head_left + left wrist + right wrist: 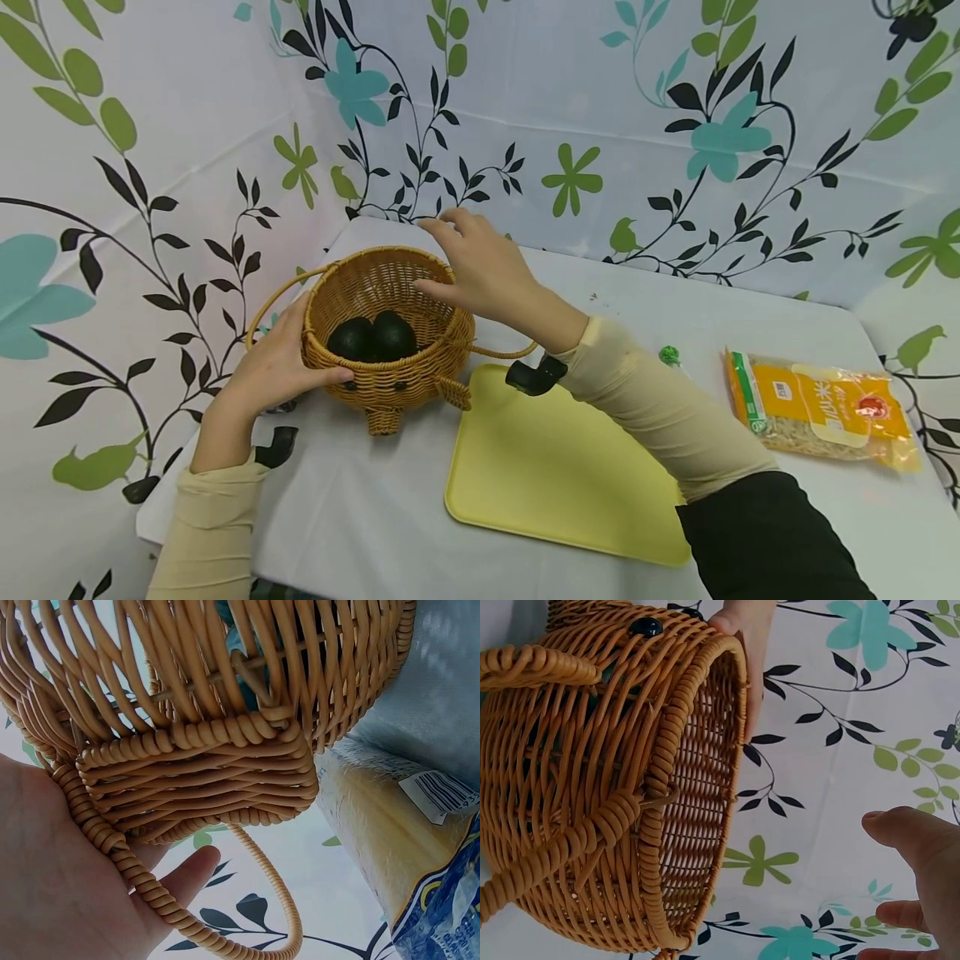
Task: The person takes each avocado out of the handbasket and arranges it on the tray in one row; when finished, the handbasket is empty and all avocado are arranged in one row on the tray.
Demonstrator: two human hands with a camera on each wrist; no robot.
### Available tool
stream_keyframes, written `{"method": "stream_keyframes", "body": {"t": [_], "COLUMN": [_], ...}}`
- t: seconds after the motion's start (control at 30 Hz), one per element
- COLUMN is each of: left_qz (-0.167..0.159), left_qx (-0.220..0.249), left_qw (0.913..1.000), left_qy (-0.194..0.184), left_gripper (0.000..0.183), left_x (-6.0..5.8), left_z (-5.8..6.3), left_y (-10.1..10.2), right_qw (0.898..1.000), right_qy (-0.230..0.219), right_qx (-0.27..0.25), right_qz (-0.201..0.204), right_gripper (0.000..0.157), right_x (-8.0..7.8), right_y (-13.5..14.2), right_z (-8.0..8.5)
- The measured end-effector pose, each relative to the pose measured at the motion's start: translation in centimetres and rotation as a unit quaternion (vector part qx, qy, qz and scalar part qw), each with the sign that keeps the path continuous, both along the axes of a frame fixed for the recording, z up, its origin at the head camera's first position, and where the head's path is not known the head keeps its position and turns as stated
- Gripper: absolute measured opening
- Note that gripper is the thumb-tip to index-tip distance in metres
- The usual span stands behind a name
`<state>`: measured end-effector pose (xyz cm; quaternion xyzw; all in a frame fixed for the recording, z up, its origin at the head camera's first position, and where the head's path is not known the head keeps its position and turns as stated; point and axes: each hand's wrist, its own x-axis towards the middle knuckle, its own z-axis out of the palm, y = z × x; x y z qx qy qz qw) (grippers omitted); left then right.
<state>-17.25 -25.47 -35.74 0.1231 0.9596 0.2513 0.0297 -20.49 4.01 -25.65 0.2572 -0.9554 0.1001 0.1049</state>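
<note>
A round wicker basket (390, 375) with an animal face stands on the white table, two dark green, avocado-like fruits (372, 337) inside. My left hand (281, 362) holds its left side, thumb along the front below the rim. In the left wrist view, the left hand (67, 870) is partly behind the looped wicker handle (169, 907). Over the basket's right rim hovers my right hand (491, 271), fingers spread and loosely bent, holding nothing. The right wrist view shows the right hand (922, 862) apart from the basket's mouth.
A yellow tray (562, 467) lies right of the basket, under my right forearm. Farther right are a small green ball-shaped item (670, 356) and an orange plastic food packet (825, 408). Beside the basket, the left wrist view shows a clear packet (397, 832) with a barcode.
</note>
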Motion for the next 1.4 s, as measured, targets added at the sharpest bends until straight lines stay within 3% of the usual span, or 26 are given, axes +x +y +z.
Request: {"method": "stream_keyframes", "body": {"t": [0.17,0.53,0.93,1.4], "left_qz": [0.001,0.0,0.0,0.005], "left_qx": [-0.002,-0.008,-0.017,-0.023], "left_qw": [1.0,1.0,0.9999,0.9997], "left_qy": [-0.002,-0.001,-0.001,-0.01], "left_gripper": [0.127,0.125,0.126,0.126], "left_x": [-0.1,-0.3,-0.2,-0.1], "left_z": [-0.1,-0.4,-0.4,0.0], "left_y": [-0.1,-0.2,-0.3,-0.1], "right_qw": [1.0,0.995,0.988,0.972], "right_qy": [-0.015,-0.097,-0.151,-0.229], "right_qx": [0.003,0.012,0.02,0.047], "right_qz": [0.006,0.012,0.004,0.016], "right_gripper": [0.07,0.066,0.058,0.049], "right_x": [-0.8,-3.3,-6.5,-8.7], "right_y": [-1.1,-4.1,-6.8,-8.9], "right_z": [-0.6,-2.1,-0.4,-4.8]}}
